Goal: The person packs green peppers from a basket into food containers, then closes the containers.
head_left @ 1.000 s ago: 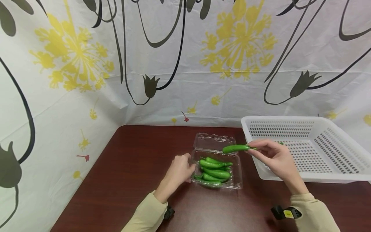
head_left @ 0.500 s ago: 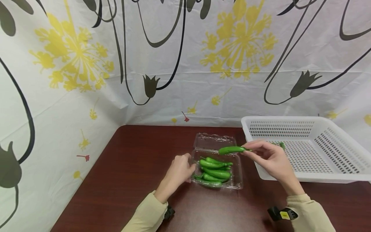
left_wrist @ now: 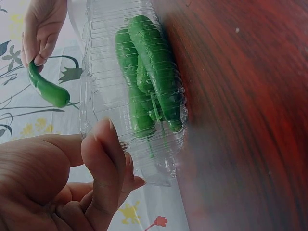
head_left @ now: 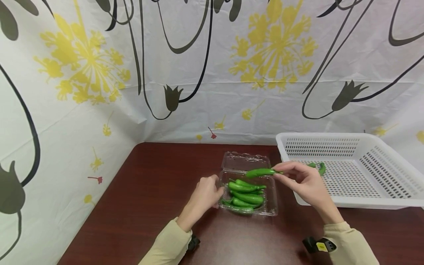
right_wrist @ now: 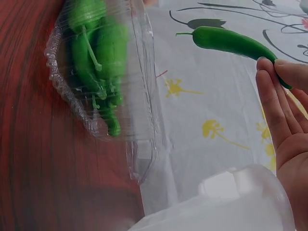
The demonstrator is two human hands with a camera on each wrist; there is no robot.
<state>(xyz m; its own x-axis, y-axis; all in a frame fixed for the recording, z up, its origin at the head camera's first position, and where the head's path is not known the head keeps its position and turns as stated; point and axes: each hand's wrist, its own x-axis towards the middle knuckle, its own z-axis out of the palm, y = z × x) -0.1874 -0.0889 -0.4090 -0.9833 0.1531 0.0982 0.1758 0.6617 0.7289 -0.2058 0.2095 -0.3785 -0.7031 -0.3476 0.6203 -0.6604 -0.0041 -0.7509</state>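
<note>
Between the thumb and fingertips of my right hand is a green chili pepper, pinched at its narrow end. Its thin stem points away from the hand in the right wrist view. The pepper is held above the back part of a clear plastic clamshell box, whose lid lies folded back. Several green chili peppers lie inside the box. At the box's left side, my left hand pinches the rim, thumb and finger on either side of the plastic wall in the left wrist view.
A white perforated plastic basket stands to the right of the box on the dark red-brown table. Green peppers lie in it, partly behind my right hand. A patterned white cloth hangs behind the table.
My right hand has moved left with the pepper, from beside the basket's edge to over the box. More of the peppers in the basket now shows. The left hand and box stay put.
</note>
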